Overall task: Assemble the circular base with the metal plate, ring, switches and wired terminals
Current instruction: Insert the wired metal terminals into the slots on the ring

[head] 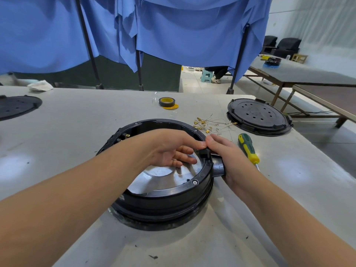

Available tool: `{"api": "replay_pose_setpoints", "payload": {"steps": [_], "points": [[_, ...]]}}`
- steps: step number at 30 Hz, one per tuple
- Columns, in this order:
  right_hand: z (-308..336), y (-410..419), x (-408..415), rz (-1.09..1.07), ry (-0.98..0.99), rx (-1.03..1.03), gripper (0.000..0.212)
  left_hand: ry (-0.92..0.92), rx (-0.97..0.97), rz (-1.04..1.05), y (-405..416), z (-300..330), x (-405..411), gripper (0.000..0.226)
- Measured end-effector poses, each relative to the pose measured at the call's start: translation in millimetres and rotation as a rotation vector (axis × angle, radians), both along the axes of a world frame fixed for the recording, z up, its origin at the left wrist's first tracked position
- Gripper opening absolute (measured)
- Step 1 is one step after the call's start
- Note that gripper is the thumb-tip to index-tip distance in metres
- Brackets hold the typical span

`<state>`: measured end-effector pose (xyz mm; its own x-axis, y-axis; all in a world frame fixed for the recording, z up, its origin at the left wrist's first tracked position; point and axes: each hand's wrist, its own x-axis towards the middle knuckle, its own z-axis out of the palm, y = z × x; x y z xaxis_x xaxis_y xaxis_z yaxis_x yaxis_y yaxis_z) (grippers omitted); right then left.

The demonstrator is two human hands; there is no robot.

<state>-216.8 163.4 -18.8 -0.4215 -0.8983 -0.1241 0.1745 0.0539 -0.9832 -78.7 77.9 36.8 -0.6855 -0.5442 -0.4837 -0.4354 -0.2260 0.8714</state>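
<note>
The desk [73, 120] fills the lower frame. At its centre sits the circular base [165, 199], with the metal plate [163, 176] inside. The left hand [171, 149] reaches into the base, fingers curled on its right rim. The right hand [229, 157] grips a black side fitting [218, 167]. Wired terminals [208, 124] lie upper right of the base, beside a screwdriver [248, 149].

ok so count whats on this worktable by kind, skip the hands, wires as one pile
Circular base being assembled: 1
Black perforated round covers: 2
Tape roll: 1
Screwdriver, green and yellow handle: 1
Pile of wired terminals: 1
Crumpled white cloth: 1
Total: 7
</note>
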Motion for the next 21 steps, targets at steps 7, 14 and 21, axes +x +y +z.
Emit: {"api": "replay_pose_setpoints", "payload": {"steps": [7, 14, 21], "points": [[1, 1, 1, 0.026, 0.040, -0.030, 0.056, 0.019, -0.014, -0.088, 0, 0, 2, 0.012], [2, 12, -6, 0.214, 0.052, -0.057, 0.059, 0.030, -0.051, -0.093, -1, -2, 2, 0.018], [4, 19, -12, 0.326, 0.231, -0.157, 0.031, 0.005, -0.077, -0.128, 1, 1, 1, 0.024]]}}
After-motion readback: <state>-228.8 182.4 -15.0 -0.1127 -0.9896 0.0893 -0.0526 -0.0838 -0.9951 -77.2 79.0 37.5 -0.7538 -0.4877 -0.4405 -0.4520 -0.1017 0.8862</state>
